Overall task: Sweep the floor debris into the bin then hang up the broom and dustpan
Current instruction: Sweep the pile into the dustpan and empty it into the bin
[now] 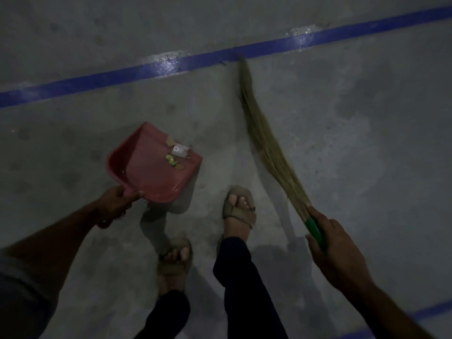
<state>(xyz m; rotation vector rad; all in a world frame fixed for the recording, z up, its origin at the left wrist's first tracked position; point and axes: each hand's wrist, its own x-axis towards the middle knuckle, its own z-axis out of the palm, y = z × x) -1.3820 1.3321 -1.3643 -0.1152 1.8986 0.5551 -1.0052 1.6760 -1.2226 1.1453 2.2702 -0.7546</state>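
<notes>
Nearest, sandalled feet (238,211) planted just right of the dustpan (151,165). Left hand (115,204) gripping that dustpan's rear edge, lifted off the floor, apparently to keep debris (175,155) in. Right hand (335,245) wrapped round the broom (264,143), well right of the dustpan, tip reaching the blue line (171,67) beyond.

floor (342,143): grey concrete | blue stripe (122,73): crosses it | light: dim
</notes>
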